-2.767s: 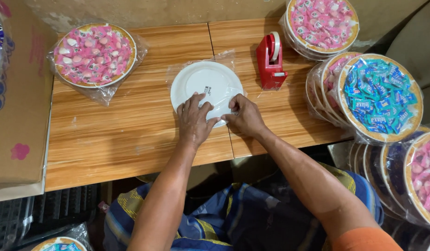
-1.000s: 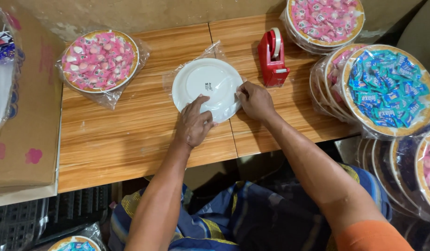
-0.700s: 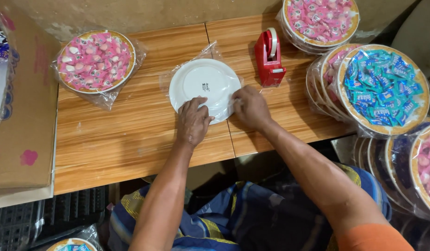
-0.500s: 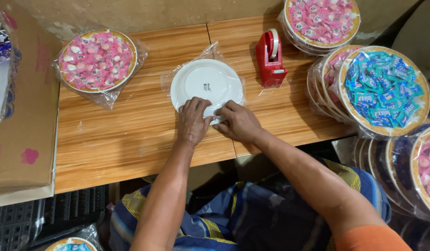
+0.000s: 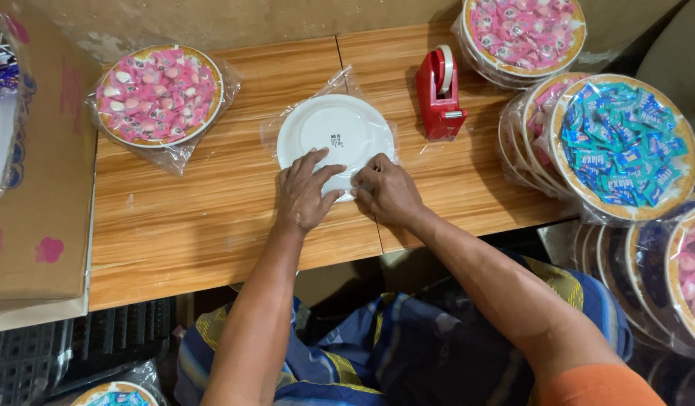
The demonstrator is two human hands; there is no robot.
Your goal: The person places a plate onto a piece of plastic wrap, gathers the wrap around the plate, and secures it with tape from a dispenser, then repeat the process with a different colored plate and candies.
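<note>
Both grips flat on bagged white plate (image 5: 336,134): left hand (image 5: 302,197), right hand (image 5: 385,192); red tape dispenser (image 5: 438,98) just beside.

A wooden table (image 5: 212,218) with an orange-brown grain is seen, made of two boards joined by a seam running away from the hands. Beyond the hands, a rough, stained beige wall (image 5: 235,19) is met by the table's far edge. To the left of the hands, a cardboard box (image 5: 39,188) is stood at the table's side. Even, soft light is cast throughout.
</note>
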